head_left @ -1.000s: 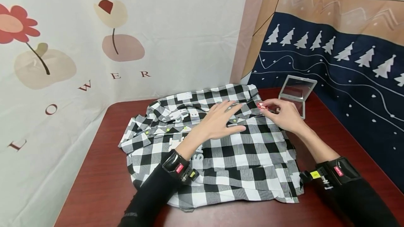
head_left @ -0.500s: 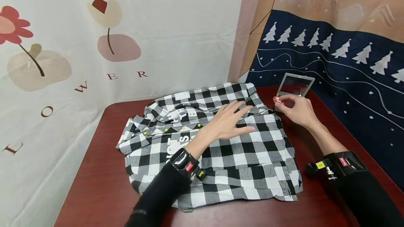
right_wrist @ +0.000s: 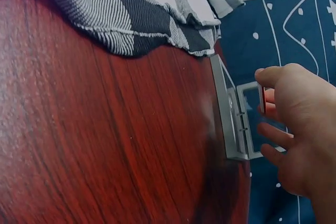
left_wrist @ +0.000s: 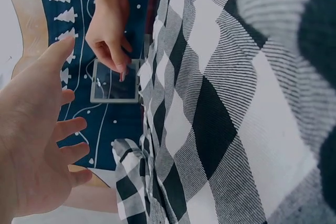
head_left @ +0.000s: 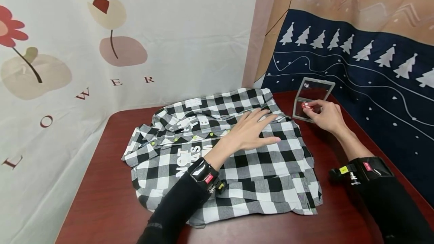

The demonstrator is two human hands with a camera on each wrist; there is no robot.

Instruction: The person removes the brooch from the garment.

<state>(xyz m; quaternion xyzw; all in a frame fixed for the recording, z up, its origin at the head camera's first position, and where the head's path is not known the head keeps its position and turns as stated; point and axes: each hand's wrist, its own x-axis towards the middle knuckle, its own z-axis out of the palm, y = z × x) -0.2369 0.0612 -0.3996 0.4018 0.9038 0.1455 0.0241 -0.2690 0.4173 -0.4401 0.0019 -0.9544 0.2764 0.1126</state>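
Observation:
A black-and-white checked shirt (head_left: 271,172) lies spread on the table, with white lettering and a row of yellow-green buttons. Over its upper middle my left hand (head_left: 246,133) is held flat, fingers spread and holding nothing. My right hand (head_left: 327,118) pinches a small red-and-white disc (head_left: 306,106) between thumb and fingers. Seen edge-on in the right wrist view, the disc (right_wrist: 262,99) is thin and flat; its exact kind I cannot tell. It is over the base of a grey-framed case (head_left: 299,117), whose see-through lid (head_left: 315,89) stands raised.
The reddish-brown wooden table (head_left: 98,183) has its right edge close behind the case. A pale cloth with flower prints (head_left: 190,40) hangs at the back, and a navy cloth with white trees (head_left: 366,86) on the right.
My right hand has carried the disc from the shirt's right edge rightward to over the case. My left hand has shifted slightly right, still spread above the shirt.

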